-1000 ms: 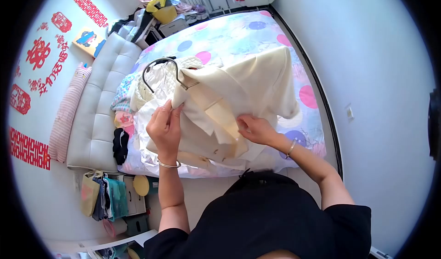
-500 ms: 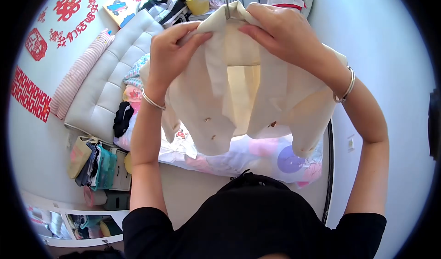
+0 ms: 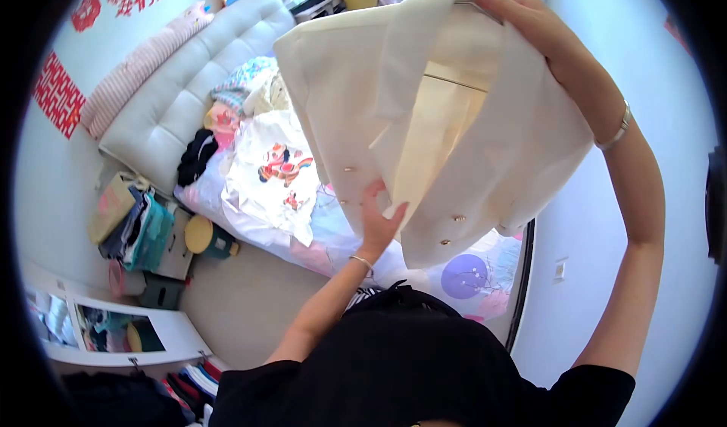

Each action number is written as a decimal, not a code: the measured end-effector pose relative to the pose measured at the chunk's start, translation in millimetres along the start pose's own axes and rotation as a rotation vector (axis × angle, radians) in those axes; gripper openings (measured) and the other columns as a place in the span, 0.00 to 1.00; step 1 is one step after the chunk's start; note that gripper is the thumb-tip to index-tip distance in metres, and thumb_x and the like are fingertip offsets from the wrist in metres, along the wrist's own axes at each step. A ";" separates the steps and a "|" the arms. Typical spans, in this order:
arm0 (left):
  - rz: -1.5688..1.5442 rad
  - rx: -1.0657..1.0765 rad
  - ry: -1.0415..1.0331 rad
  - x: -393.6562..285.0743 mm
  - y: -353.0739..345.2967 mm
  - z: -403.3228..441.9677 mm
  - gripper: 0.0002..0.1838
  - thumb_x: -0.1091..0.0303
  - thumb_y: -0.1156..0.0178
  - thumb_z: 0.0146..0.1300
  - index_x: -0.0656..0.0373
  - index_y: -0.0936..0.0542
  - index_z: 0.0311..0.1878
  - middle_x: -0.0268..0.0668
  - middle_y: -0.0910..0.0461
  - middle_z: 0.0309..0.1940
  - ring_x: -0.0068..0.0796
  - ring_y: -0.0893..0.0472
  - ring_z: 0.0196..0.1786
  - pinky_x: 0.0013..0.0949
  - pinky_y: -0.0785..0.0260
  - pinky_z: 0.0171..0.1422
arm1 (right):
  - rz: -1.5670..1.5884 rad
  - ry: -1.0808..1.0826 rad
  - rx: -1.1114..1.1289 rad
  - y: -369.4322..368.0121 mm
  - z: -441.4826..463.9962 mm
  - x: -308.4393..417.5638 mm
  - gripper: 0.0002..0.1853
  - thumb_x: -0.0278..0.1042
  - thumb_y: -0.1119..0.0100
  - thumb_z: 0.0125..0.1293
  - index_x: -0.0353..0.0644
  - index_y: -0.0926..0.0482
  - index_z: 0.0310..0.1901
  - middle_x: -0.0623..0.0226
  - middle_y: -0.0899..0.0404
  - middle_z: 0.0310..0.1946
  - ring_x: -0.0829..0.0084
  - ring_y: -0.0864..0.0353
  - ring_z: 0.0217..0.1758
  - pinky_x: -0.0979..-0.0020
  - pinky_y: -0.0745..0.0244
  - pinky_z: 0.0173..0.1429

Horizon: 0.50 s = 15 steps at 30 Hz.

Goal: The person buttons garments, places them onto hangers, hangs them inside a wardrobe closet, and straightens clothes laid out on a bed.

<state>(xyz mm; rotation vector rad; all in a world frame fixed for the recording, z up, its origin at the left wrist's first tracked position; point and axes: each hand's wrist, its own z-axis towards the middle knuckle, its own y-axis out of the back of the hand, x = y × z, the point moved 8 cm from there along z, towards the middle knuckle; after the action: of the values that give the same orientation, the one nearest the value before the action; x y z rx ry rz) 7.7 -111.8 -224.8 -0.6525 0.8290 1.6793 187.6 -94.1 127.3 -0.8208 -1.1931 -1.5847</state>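
A cream jacket (image 3: 356, 101) with gold buttons hangs in front of me on a hanger, and a thin bar of the hanger (image 3: 454, 82) shows inside its open front. At the top, my right hand (image 3: 522, 21) is closed round the collar and the hanger's upper part. Lower down, my left hand (image 3: 381, 218) is at the front edge near the hem, fingers apart with thumb and fingertips spread. Whether the left fingers touch the cloth is hard to tell.
Behind the jacket is a bed with a patterned sheet (image 3: 463, 277). A white printed shirt (image 3: 269, 169) and a black cloth (image 3: 197, 158) lie on it. At left are a padded headboard (image 3: 189, 101), a teal bag (image 3: 148, 234) and a yellow-lidded bin (image 3: 201, 235). A wall (image 3: 606, 18) runs along the right.
My left hand has let go of the collar and dropped to the jacket's lower front edge. My right hand has shifted right and up, and the jacket now hangs tilted. The view has turned.
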 end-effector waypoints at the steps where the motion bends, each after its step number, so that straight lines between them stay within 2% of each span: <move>1: 0.001 -0.019 0.019 10.4 -9.8 -14.4 0.29 0.67 0.32 0.48 0.65 0.31 0.52 0.46 0.30 0.50 0.42 0.29 0.54 0.38 0.38 0.59 | 0.088 -0.069 0.007 -4.2 -5.3 -5.8 0.15 0.44 0.42 0.63 0.39 0.21 0.40 0.72 0.21 0.30 0.84 0.24 0.31 0.80 0.28 0.36; 4: 0.009 0.021 0.066 34.7 -38.5 -31.0 0.29 0.64 0.32 0.48 0.65 0.30 0.52 0.47 0.29 0.52 0.44 0.30 0.56 0.40 0.38 0.60 | 0.221 -0.195 0.031 -13.0 -19.0 -15.0 0.16 0.44 0.40 0.62 0.40 0.22 0.42 0.72 0.21 0.32 0.86 0.23 0.33 0.82 0.27 0.37; 6: 0.033 0.310 0.281 60.5 -70.6 -38.0 0.29 0.61 0.33 0.49 0.62 0.30 0.54 0.47 0.31 0.56 0.45 0.31 0.59 0.41 0.38 0.61 | 0.228 -0.216 0.100 -15.7 -25.5 -15.7 0.15 0.42 0.41 0.62 0.40 0.23 0.44 0.72 0.20 0.34 0.84 0.22 0.34 0.79 0.26 0.37; 7: 0.028 0.290 0.285 67.6 -74.6 -38.4 0.29 0.61 0.33 0.49 0.62 0.30 0.54 0.47 0.31 0.56 0.45 0.31 0.59 0.41 0.38 0.61 | 0.242 -0.237 0.142 -17.0 -29.2 -16.5 0.15 0.40 0.42 0.62 0.41 0.24 0.46 0.71 0.20 0.36 0.82 0.21 0.35 0.77 0.25 0.37; 9: -0.140 0.665 0.264 72.4 -112.3 -59.3 0.31 0.59 0.34 0.50 0.58 0.30 0.57 0.46 0.33 0.59 0.42 0.31 0.61 0.40 0.38 0.62 | 0.199 -0.255 0.107 -12.7 -35.2 -17.1 0.15 0.40 0.42 0.62 0.39 0.24 0.46 0.69 0.20 0.35 0.81 0.21 0.35 0.78 0.25 0.37; 11: -0.054 0.611 0.079 66.1 -115.1 -70.0 0.32 0.60 0.34 0.49 0.54 0.31 0.59 0.46 0.35 0.61 0.42 0.32 0.62 0.40 0.39 0.65 | 0.162 -0.266 0.066 -5.6 -42.9 -22.2 0.16 0.40 0.41 0.61 0.37 0.24 0.45 0.67 0.20 0.34 0.80 0.21 0.34 0.78 0.26 0.38; 13: -0.193 0.522 0.258 74.7 -115.8 -78.4 0.34 0.56 0.34 0.51 0.51 0.32 0.62 0.46 0.34 0.61 0.43 0.33 0.64 0.39 0.39 0.65 | 0.134 -0.262 -0.149 16.0 -51.6 -28.4 0.16 0.39 0.41 0.61 0.36 0.25 0.44 0.67 0.21 0.34 0.81 0.22 0.33 0.79 0.26 0.39; 15: -0.210 0.660 0.461 77.0 -125.7 -87.1 0.33 0.56 0.34 0.53 0.51 0.32 0.62 0.45 0.30 0.57 0.41 0.34 0.64 0.37 0.40 0.65 | 0.131 -0.270 -0.122 15.1 -59.9 -25.6 0.16 0.39 0.41 0.61 0.36 0.25 0.43 0.67 0.21 0.34 0.81 0.22 0.33 0.79 0.26 0.39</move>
<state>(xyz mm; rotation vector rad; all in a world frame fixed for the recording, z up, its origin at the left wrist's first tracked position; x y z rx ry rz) 110.9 -116.7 -361.4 -0.6318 1.4980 0.9777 211.9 -144.8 91.1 -1.1986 -1.2112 -1.4826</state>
